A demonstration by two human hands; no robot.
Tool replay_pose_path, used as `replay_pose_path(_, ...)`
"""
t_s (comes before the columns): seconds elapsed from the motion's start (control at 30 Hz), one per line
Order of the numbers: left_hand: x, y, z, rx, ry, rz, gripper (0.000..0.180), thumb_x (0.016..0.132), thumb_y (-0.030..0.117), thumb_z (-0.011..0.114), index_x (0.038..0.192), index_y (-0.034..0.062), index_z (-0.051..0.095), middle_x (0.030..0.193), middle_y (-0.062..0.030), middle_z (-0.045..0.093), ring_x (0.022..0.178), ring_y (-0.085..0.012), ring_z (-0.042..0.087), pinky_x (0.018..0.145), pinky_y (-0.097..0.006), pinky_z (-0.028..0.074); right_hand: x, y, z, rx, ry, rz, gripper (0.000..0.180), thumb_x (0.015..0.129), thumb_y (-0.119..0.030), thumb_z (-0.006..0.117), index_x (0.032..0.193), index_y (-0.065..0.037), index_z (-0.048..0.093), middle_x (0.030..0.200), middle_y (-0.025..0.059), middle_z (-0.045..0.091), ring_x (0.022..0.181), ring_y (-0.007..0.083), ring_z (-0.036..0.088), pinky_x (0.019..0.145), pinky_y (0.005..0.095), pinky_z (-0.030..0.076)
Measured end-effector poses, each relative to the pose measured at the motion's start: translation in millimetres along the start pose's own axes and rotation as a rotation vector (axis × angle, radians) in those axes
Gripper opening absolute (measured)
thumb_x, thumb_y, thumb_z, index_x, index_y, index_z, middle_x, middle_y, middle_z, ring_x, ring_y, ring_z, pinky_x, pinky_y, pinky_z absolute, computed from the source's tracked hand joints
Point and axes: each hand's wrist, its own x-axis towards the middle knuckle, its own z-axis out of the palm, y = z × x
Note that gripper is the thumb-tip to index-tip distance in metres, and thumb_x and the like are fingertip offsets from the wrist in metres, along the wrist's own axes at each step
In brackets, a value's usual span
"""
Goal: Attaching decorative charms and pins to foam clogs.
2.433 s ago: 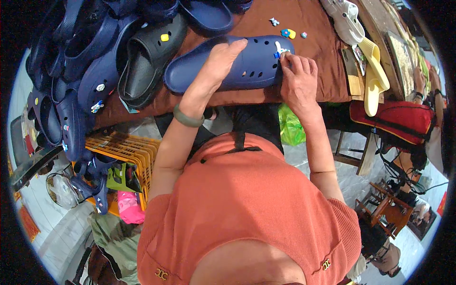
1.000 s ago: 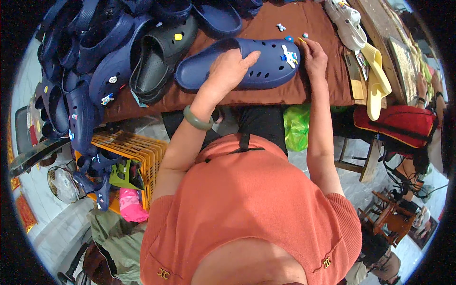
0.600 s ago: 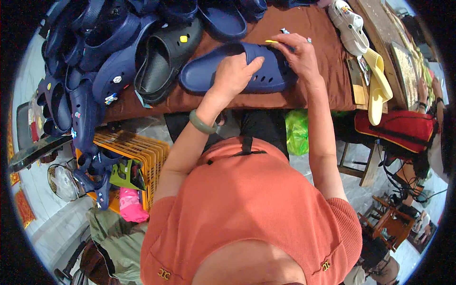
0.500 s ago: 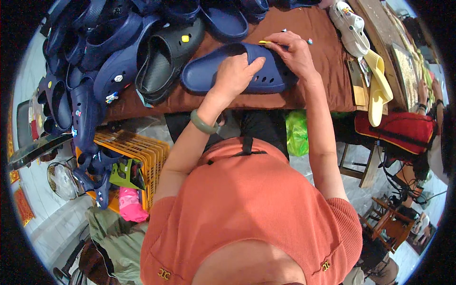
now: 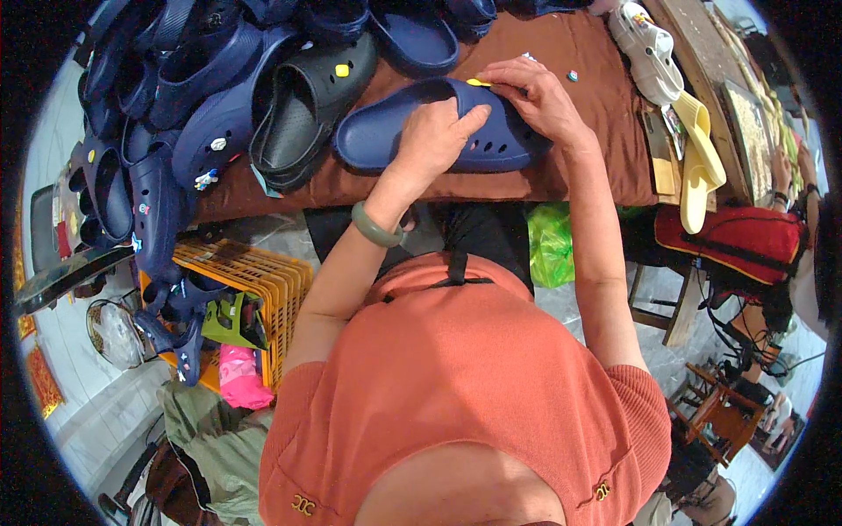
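Our right hand (image 5: 531, 95) bends over the far side of a navy clog (image 5: 482, 156), while our left hand (image 5: 434, 133) reaches into its opening. The clog points its toe to our right and its heel to our left, its long axis running crosswise before us. In the right hand we pinch a small yellow charm (image 5: 478, 82) between thumb and fingertips, the gap narrow; our left hand grips the edge of the upper, thumb outside, fingers partly hidden. We see a smooth clog with dark oval holes along the near side, part of its toe hidden behind our right hand. It sits sole down on the brown cloth-covered surface (image 5: 605, 158), near our edge. Just left of it we have a black clog (image 5: 298, 114), then a pile of navy clogs (image 5: 197, 79); well apart to the right lie a white clog (image 5: 645, 57) and a pale yellow slipper (image 5: 695, 158).
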Motion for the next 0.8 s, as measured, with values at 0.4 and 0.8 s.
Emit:
replay_pose_path(0.4,-2,8,-4,-0.058,-0.06,-0.052,0.044,0.086,0.044,0.052,0.083,0.0017,0.065,0.07,-0.0203,0.063,0.07,-0.0383,0.062,0.064,-0.046,0.046,-5,-7,-7,-0.138,-0.049,-0.09,0.019,0.085,-0.014,0.058,0.102,-0.01,0.066,0.104,0.0062,0.065,0.101,0.0261,0.057,0.091,0.0405,0.04)
replay_pose_path(0.8,1,-3,-1,-0.095,-0.074,-0.123,0.044,0.086,0.04,0.055,0.084,-0.0024,0.065,0.071,-0.0195,0.064,0.069,-0.0339,0.064,0.064,-0.041,0.047,-11,-28,5,-0.352,0.06,-0.07,0.018,0.085,-0.017,0.058,0.099,-0.009,0.065,0.098,0.0059,0.064,0.098,0.0231,0.057,0.096,0.0442,0.035)
